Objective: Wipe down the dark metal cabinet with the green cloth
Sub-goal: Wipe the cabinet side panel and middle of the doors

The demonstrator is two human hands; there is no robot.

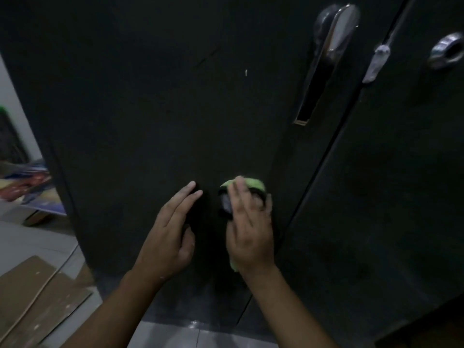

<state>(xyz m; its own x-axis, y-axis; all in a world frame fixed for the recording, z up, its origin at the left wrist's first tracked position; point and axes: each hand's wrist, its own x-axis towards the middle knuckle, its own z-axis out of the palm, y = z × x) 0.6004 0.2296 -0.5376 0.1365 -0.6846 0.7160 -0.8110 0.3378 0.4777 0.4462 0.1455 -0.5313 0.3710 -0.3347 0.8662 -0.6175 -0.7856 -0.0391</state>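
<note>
Dark metal cabinet (150,109), right hand (249,234) flat on green cloth (253,183), left hand (168,237) fingers together.

The cabinet door (150,109) offers a broad flat dark panel; a chrome lever handle (334,38) juts out at its upper right, a metal ring (448,50) on the neighbouring door (389,197).

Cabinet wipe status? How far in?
Mid-job. Right hand presses the green cloth on the lower left door; left hand rests flat beside it. Wiped areas can't be told on the dark metal. A white fleck sits higher up; handle and right door likely left.
</note>
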